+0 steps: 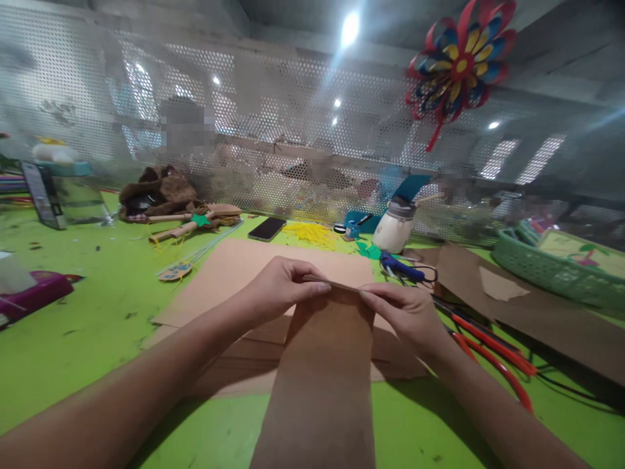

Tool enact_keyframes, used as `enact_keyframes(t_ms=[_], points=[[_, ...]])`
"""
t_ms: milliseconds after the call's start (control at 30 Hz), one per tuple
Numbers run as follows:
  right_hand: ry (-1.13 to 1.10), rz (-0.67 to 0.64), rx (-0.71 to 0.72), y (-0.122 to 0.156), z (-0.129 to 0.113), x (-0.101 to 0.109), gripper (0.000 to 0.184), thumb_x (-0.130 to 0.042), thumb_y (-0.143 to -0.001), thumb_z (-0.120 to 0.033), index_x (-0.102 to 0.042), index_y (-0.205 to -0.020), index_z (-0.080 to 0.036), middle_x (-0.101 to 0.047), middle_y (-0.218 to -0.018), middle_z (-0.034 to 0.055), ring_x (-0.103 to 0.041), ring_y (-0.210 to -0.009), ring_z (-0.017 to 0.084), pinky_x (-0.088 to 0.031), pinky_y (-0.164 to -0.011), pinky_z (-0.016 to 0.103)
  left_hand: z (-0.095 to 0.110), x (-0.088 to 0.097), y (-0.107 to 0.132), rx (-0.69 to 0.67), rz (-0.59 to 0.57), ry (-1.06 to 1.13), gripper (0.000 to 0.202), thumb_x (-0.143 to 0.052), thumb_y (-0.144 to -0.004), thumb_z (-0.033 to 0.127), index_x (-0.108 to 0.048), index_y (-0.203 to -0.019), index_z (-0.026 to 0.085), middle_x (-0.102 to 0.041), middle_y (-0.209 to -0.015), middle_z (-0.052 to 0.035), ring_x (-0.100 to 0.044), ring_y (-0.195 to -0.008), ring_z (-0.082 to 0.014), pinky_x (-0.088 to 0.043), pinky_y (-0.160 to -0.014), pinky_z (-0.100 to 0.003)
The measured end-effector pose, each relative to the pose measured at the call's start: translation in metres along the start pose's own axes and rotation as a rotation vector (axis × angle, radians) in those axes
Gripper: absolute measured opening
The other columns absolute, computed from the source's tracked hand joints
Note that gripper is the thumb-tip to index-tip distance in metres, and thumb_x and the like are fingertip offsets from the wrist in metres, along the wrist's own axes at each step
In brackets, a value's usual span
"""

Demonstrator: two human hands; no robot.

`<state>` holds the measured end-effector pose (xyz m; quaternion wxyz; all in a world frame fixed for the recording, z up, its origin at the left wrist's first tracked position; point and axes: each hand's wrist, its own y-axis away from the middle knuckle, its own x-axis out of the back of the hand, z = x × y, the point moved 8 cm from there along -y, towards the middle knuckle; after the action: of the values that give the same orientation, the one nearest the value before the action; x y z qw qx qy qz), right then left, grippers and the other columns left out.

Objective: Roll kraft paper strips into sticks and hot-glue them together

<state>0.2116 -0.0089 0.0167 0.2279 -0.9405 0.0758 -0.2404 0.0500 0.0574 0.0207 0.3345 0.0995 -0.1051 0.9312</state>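
Note:
A long strip of brown paper (327,378) runs from the lower edge of the view up to both hands. Its far end looks folded or rolled into a narrow edge. My left hand (283,286) pinches that edge at its left end, thumb on the near side. At the right end, my right hand (405,312) pinches the same edge between thumb and fingers. Beneath the strip lie several sheets of lighter tan paper (234,267), partly covered by my forearms and the strip.
Right of the sheets are orange-handled scissors (498,345), a blue glue gun (403,267), dark brown card (459,280) and a green basket (551,273). Behind them stand a white jar (394,225), a black phone (267,228) and yellow shreds (310,236). A purple box (39,293) sits left.

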Motion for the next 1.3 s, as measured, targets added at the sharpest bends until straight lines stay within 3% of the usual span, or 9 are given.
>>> enact_keyframes(t_ms=[200,367,500,767,933,1100,1233,1300], points=[[-0.235,0.01,-0.129,-0.002,0.009,-0.006,0.024,-0.067,-0.074,-0.034,-0.069,-0.089,-0.015,-0.062,-0.055,0.0,-0.056,-0.053,0.014,-0.047,-0.053,0.029,0.003,0.004,-0.001,-0.059,0.029,-0.129,0.018,-0.065,-0.072,0.029,-0.068,-0.078,0.013,-0.067,-0.066,-0.002,-0.058,-0.061,-0.0121,-0.045,-0.057,-0.022],[-0.173,-0.031,-0.052,-0.003,0.002,-0.006,0.014,-0.064,-0.077,-0.029,-0.069,-0.077,-0.016,-0.057,-0.055,-0.001,-0.052,-0.054,0.012,-0.044,-0.052,0.026,0.0,0.008,-0.003,-0.05,0.063,-0.092,0.02,-0.066,-0.072,0.028,-0.068,-0.085,0.013,-0.066,-0.068,-0.0013,-0.058,-0.063,-0.0121,-0.044,-0.059,-0.022],[-0.17,-0.036,-0.089,-0.002,0.004,-0.007,0.014,-0.064,-0.076,-0.03,-0.068,-0.075,-0.017,-0.058,-0.058,-0.0011,-0.053,-0.054,0.012,-0.045,-0.053,0.026,-0.001,0.01,-0.004,-0.039,0.079,-0.017,0.023,-0.067,-0.071,0.026,-0.067,-0.091,0.014,-0.066,-0.074,-0.001,-0.057,-0.069,-0.0114,-0.043,-0.063,-0.021],[-0.33,-0.12,-0.274,0.004,0.017,-0.019,0.02,-0.066,-0.074,-0.035,-0.068,-0.075,-0.015,-0.062,-0.064,0.0006,-0.054,-0.059,0.012,-0.043,-0.056,0.025,0.006,0.011,-0.002,-0.039,0.016,-0.064,0.018,-0.067,-0.07,0.025,-0.068,-0.083,0.012,-0.065,-0.074,-0.0018,-0.055,-0.071,-0.0119,-0.041,-0.065,-0.022],[-0.352,-0.158,-0.346,0.005,0.024,-0.026,0.023,-0.065,-0.075,-0.036,-0.067,-0.076,-0.014,-0.064,-0.068,0.0026,-0.056,-0.061,0.014,-0.043,-0.056,0.026,-0.001,0.01,-0.003,-0.002,-0.019,-0.113,0.018,-0.067,-0.068,0.025,-0.068,-0.08,0.011,-0.064,-0.07,-0.0011,-0.054,-0.067,-0.0114,-0.041,-0.064,-0.022],[-0.118,-0.087,-0.198,0.001,0.018,-0.02,0.022,-0.059,-0.078,-0.03,-0.068,-0.09,-0.014,-0.068,-0.082,0.006,-0.059,-0.073,0.018,-0.046,-0.067,0.03,-0.007,0.012,-0.008,-0.004,-0.014,-0.183,0.02,-0.066,-0.067,0.026,-0.068,-0.08,0.011,-0.064,-0.068,-0.0014,-0.054,-0.066,-0.0126,-0.041,-0.064,-0.024],[-0.012,-0.112,-0.097,0.001,0.01,-0.021,0.024,-0.052,-0.083,-0.026,-0.066,-0.097,-0.013,-0.066,-0.074,0.0048,-0.06,-0.065,0.017,-0.048,-0.064,0.03,-0.001,0.014,-0.007,-0.024,-0.069,-0.262,0.028,-0.063,-0.071,0.032,-0.068,-0.089,0.012,-0.067,-0.081,-0.0039,-0.056,-0.076,-0.0156,-0.041,-0.071,-0.025],[0.024,-0.137,-0.044,0.002,0.005,-0.022,0.023,-0.051,-0.084,-0.025,-0.066,-0.096,-0.013,-0.065,-0.071,0.0039,-0.059,-0.065,0.016,-0.048,-0.064,0.029,0.0,0.014,-0.005,-0.011,-0.13,-0.297,0.031,-0.059,-0.075,0.038,-0.069,-0.089,0.012,-0.066,-0.078,-0.0032,-0.054,-0.074,-0.0151,-0.04,-0.067,-0.024]])
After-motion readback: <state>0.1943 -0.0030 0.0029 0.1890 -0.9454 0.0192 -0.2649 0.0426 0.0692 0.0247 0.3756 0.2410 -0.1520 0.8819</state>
